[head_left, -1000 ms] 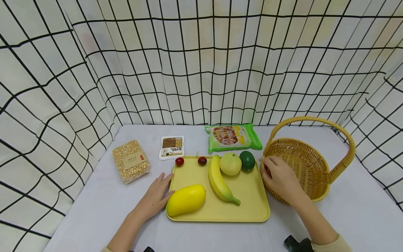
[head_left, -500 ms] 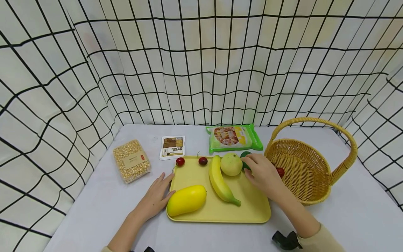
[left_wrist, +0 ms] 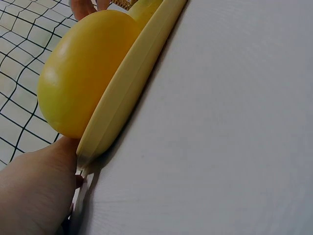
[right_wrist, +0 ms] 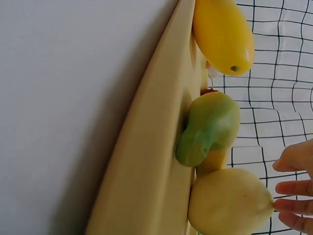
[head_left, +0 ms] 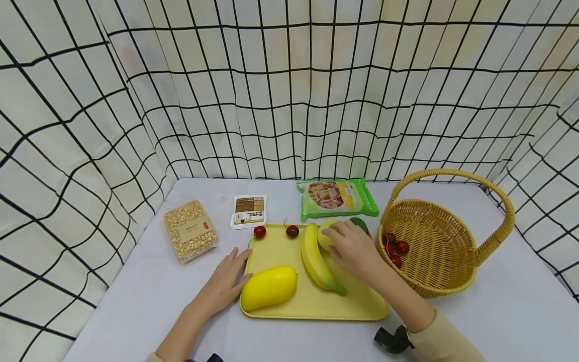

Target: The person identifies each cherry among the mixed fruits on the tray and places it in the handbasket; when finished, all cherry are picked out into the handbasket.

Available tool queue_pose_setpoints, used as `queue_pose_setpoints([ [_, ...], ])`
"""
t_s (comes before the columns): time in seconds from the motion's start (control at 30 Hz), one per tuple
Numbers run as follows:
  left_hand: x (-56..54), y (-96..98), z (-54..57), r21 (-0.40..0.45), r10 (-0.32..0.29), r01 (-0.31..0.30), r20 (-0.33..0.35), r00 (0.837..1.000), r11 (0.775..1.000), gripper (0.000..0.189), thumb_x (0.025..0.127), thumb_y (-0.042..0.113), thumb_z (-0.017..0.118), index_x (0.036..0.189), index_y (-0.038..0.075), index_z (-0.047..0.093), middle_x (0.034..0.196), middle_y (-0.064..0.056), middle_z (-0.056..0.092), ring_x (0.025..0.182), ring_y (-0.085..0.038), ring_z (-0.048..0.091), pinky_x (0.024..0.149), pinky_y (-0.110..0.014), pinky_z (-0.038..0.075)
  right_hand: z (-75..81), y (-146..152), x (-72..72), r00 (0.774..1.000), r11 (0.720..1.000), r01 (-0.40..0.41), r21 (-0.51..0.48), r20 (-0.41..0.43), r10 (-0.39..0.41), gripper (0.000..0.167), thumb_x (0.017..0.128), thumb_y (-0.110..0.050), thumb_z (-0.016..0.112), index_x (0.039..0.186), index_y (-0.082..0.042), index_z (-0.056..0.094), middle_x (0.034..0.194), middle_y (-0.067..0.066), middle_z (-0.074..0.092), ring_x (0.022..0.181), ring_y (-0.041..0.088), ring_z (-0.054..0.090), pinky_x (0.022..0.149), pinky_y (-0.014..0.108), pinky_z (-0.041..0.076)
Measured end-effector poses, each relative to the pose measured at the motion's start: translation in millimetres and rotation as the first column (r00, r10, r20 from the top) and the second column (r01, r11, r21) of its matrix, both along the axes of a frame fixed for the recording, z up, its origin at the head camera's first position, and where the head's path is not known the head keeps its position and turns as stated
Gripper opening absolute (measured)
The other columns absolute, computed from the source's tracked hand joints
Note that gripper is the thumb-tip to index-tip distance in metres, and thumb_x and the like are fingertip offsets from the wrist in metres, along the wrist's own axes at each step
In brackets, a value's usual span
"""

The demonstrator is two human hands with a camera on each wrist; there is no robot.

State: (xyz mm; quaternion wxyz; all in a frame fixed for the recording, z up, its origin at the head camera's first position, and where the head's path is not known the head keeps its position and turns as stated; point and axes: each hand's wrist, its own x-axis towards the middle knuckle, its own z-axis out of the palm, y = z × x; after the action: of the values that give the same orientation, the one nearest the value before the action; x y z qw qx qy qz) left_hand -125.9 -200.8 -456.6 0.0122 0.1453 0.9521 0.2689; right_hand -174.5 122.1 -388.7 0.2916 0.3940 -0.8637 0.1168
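So the pale fruit (right_wrist: pixel 230 203), sat toward the back of the tray (head_left: pixel 271 251), is partly covered by the right hand (head_left: pixel 353 249); its fingers are held apart, though whether the fruit's actually touched can't be told. The tray's left edge is touched by the left hand (head_left: pixel 222 281), fingers loose and a bit spread. The mango (head_left: pixel 270 288) is parked in the tray's front left corner. Some cherries (head_left: pixel 401 247) are kept in the basket (head_left: pixel 439 246), just right of the tray.
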Motion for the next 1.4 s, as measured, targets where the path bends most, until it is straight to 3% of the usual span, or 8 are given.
queue_pose_setpoints([
  [0.47, 0.1, -0.1, 0.0, 0.0, -0.006, 0.006, -0.009, 1.0, 1.0, 0.058, 0.093, 0.032, 0.052, 0.143, 0.01, 0.031, 0.146, -0.009, 0.031, 0.137, -0.031, 0.016, 0.108, -0.052, 0.016, -0.8, -29.4, -8.0, 0.999, 0.996, -0.017, 0.085, 0.043, 0.013, 0.029, 0.075, -0.007, 0.068, 0.104, -0.01, 0.063, 0.1, 0.008, 0.061, 0.093, 0.024, 0.055, 0.079, 0.035, 0.049],
  [0.73, -0.1, 0.0, -0.8, -0.002, -0.009, 0.009, -0.013, 1.0, 1.0, 0.059, 0.093, 0.034, 0.052, 0.143, 0.01, 0.031, 0.146, -0.009, 0.031, 0.137, -0.031, 0.016, 0.108, -0.052, 0.016, 3.3, -50.2, -14.7, 0.992, 0.983, -0.02, 0.181, 0.127, -0.003, 0.031, 0.079, -0.015, 0.069, 0.109, -0.012, 0.062, 0.104, 0.006, 0.059, 0.096, 0.022, 0.053, 0.084, 0.032, 0.047],
  [0.97, -0.2, -0.2, -1.1, 0.001, 0.004, -0.004, -0.006, 1.0, 1.0, 0.06, 0.093, 0.035, 0.052, 0.142, 0.008, 0.03, 0.146, -0.011, 0.031, 0.137, -0.03, 0.017, 0.109, -0.049, 0.015, 6.6, -66.8, -22.8, 0.984, 0.975, -0.057, 0.214, 0.175, 0.019, 0.029, 0.081, -0.019, 0.068, 0.109, -0.012, 0.063, 0.104, 0.004, 0.06, 0.092, 0.019, 0.052, 0.079, 0.029, 0.047],
  [1.1, -0.1, 0.4, -0.8, -0.01, 0.017, -0.017, -0.004, 1.0, 1.0, 0.061, 0.092, 0.036, 0.052, 0.141, 0.006, 0.031, 0.146, -0.014, 0.03, 0.136, -0.03, 0.018, 0.11, -0.047, 0.015, 7.9, -75.4, -28.5, 0.973, 0.975, -0.104, 0.195, 0.223, 0.059, 0.027, 0.082, -0.017, 0.067, 0.108, -0.011, 0.063, 0.102, 0.004, 0.059, 0.092, 0.019, 0.052, 0.081, 0.029, 0.045],
  [1.4, 0.2, 2.6, 0.1, -0.061, 0.042, -0.045, -0.037, 0.998, 0.997, 0.056, 0.091, 0.036, 0.054, 0.136, 0.005, 0.039, 0.144, -0.016, 0.033, 0.135, -0.031, 0.021, 0.11, -0.048, 0.014, 9.7, -92.6, -40.5, 0.942, 0.965, -0.143, 0.222, 0.33, 0.063, 0.033, 0.084, -0.019, 0.065, 0.117, -0.014, 0.06, 0.109, 0.004, 0.059, 0.098, 0.018, 0.052, 0.085, 0.027, 0.045],
])
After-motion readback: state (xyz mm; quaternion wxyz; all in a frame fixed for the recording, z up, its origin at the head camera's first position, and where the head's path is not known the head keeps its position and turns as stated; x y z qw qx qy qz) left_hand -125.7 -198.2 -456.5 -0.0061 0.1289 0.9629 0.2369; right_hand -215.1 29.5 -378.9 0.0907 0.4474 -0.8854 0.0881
